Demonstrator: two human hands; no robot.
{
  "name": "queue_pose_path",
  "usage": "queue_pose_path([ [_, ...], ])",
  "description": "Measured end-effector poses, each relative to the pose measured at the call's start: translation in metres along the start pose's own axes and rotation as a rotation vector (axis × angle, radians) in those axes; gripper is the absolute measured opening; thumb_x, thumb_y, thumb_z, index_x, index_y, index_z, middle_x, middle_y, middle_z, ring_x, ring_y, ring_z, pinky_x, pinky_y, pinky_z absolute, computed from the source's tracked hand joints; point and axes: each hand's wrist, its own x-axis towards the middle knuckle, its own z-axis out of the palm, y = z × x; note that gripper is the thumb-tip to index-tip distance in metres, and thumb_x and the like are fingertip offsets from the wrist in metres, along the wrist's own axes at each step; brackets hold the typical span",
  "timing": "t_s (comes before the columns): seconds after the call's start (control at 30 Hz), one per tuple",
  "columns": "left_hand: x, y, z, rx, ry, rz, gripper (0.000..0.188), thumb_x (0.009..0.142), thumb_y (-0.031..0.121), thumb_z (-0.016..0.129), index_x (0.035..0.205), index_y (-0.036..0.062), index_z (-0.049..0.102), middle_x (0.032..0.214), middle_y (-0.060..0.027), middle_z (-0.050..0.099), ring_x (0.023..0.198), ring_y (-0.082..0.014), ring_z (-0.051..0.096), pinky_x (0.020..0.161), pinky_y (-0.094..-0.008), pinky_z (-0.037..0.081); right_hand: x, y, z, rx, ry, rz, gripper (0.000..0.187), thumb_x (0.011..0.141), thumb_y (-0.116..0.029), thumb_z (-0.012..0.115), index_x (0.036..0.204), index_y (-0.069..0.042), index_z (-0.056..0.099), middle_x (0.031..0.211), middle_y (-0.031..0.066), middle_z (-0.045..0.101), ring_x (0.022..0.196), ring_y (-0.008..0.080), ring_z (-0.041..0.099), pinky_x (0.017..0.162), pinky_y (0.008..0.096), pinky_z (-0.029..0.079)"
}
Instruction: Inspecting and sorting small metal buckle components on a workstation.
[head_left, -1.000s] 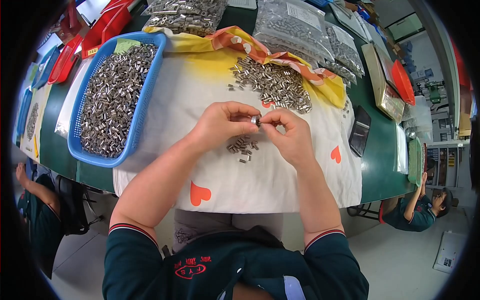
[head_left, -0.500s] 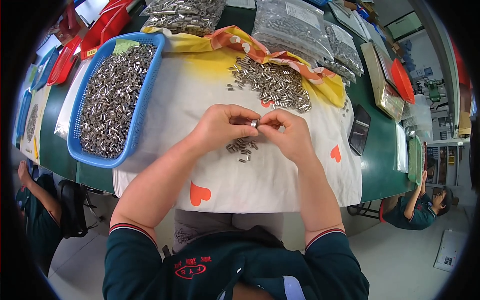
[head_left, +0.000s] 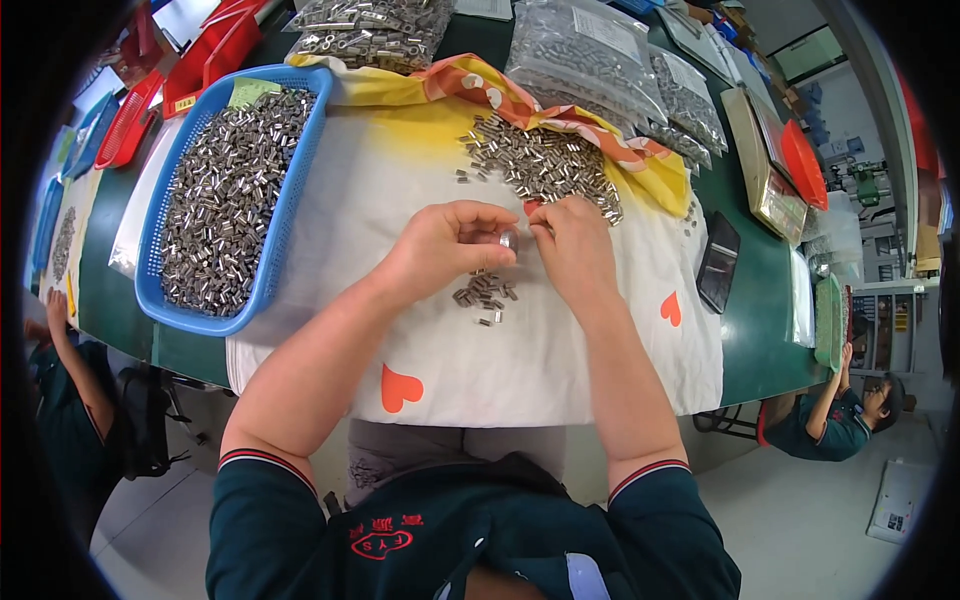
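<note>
A small round metal piece, shiny and silver, is pinched between the thumb and fingers of my left hand. My right hand is just to its right, apart from it, fingers bent and closed by the near edge of a heap of small metal sleeves. Whatever its fingertips may hold is hidden. Below my hands a smaller group of the same sleeves lies loose on a white cloth with red hearts.
To the left stands a blue basket full of metal sleeves. Bags of metal parts line the back, behind a folded yellow-orange cloth edge. A dark phone-like slab lies right. Co-workers sit at both sides.
My right hand has moved off the round piece, slightly up and right toward the sleeve heap. The left hand keeps the piece, almost in place.
</note>
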Motion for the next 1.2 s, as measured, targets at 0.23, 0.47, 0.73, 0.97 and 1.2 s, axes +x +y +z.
queue_pose_path([
  [0.23, 0.002, -0.002, -0.006, -0.086, 0.008, 0.031, 0.03, 0.075, 0.003, 0.064, 0.104, -0.0014, 0.057, 0.09, -0.003, 0.061, 0.079, -0.0063, 0.056, 0.07, -0.0199, 0.046, -0.01, -0.022, -0.018, 0.69, -0.05, 0.372, 0.008, 0.073, -0.004, 0.059, 0.082, -0.003, 0.06, 0.076, 0.005, 0.058, 0.072, 0.0147, 0.055, 0.067, 0.0261, 0.044],
  [0.47, -0.002, 0.0, 0.0, -0.022, 0.006, 0.055, 0.03, 0.075, 0.002, 0.064, 0.104, -0.0022, 0.057, 0.089, -0.004, 0.062, 0.078, -0.0067, 0.057, 0.07, -0.0203, 0.047, -0.012, -0.027, -0.026, 0.763, -0.072, 0.168, 0.01, 0.072, -0.001, 0.059, 0.082, -0.002, 0.059, 0.074, 0.0052, 0.058, 0.068, 0.0136, 0.055, 0.061, 0.0246, 0.044],
  [0.73, -0.002, 0.0, 0.001, 0.027, 0.039, 0.055, 0.029, 0.074, 0.002, 0.065, 0.102, -0.0028, 0.059, 0.085, -0.0044, 0.063, 0.076, -0.0071, 0.058, 0.068, -0.0203, 0.048, -0.013, -0.035, -0.024, 0.419, 0.064, -0.041, 0.01, 0.068, -0.001, 0.06, 0.077, -0.001, 0.057, 0.072, 0.0084, 0.058, 0.067, 0.0229, 0.056, 0.058, 0.0291, 0.045],
  [0.97, -0.002, 0.0, 0.0, 0.092, 0.002, 0.003, 0.03, 0.073, 0.004, 0.068, 0.101, 0.0002, 0.061, 0.084, -0.003, 0.063, 0.074, -0.0054, 0.056, 0.066, -0.0199, 0.047, -0.012, -0.022, -0.031, 0.708, -0.216, 0.246, 0.014, 0.072, -0.005, 0.061, 0.086, -0.003, 0.06, 0.076, 0.0053, 0.061, 0.065, 0.013, 0.056, 0.059, 0.0242, 0.045],
  [1.2, -0.001, -0.003, 0.005, 0.216, -0.012, -0.003, 0.029, 0.072, 0.005, 0.068, 0.099, -0.0002, 0.061, 0.08, -0.0014, 0.061, 0.071, -0.0051, 0.054, 0.065, -0.0198, 0.046, -0.003, 0.009, -0.018, 0.365, 0.019, 0.371, 0.013, 0.073, -0.01, 0.061, 0.084, -0.003, 0.061, 0.075, 0.0091, 0.059, 0.067, 0.0203, 0.057, 0.062, 0.0296, 0.046],
])
